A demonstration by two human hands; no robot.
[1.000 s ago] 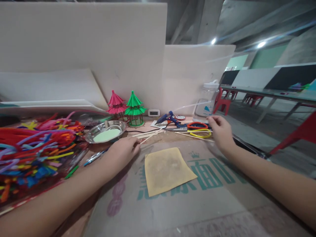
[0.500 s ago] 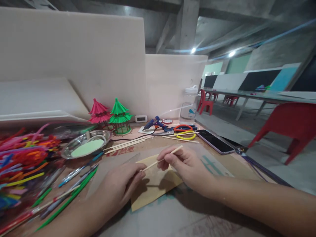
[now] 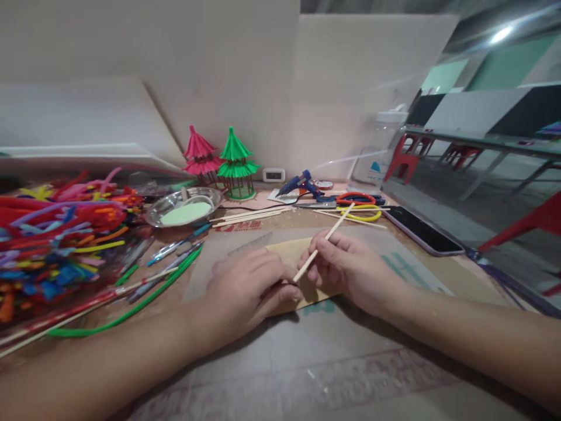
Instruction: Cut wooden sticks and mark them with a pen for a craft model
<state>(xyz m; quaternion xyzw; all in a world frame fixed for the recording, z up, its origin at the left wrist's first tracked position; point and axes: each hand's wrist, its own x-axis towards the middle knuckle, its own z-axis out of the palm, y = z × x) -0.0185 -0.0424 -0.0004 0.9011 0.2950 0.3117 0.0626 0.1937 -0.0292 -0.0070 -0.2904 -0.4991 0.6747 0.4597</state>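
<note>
Now the stick (image 3: 330,234) steeper than before in right grip (image 3: 350,263).

The stick (image 3: 338,223) is pale cream, the paper (image 3: 287,251) tan-yellow; 1 model pagoda (image 3: 200,147) is pink, 1 other pagoda (image 3: 235,147) green. The glue gun (image 3: 303,182) is blue, the scissor handles (image 3: 356,194) orange and yellow.

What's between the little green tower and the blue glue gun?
In the head view, a small white clock stands between them, with part of a white card in front.

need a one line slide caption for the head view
Right hand holding a pale stick, its lower end at the left hand, above a yellow sheet.
</note>
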